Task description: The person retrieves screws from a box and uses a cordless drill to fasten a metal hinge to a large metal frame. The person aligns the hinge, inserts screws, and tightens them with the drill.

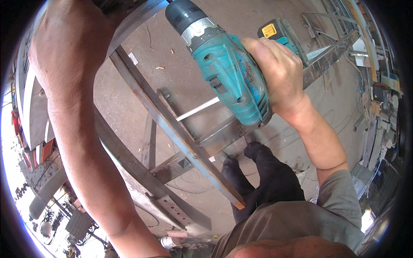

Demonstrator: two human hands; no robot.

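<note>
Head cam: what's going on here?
A person's right hand grips a teal cordless drill with a black chuck, held above a rusty steel frame of angle bars over a concrete floor. The left forearm reaches up out of frame, so its hand is unseen. Dark shoes stand below the frame.

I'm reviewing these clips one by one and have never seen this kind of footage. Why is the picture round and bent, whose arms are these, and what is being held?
There is no machine here: a person wears a wide fisheye camera on the head, looking down, which bends straight edges near the rim. The right hand grips a teal cordless drill with a black chuck pointing up and away. The left forearm reaches up out of the picture, so its hand is not visible. Below is a rusty steel frame of angle bars and flat strips, standing over a concrete floor. The person's dark shoes show beneath it. Shelves with clutter line the right side.
</note>
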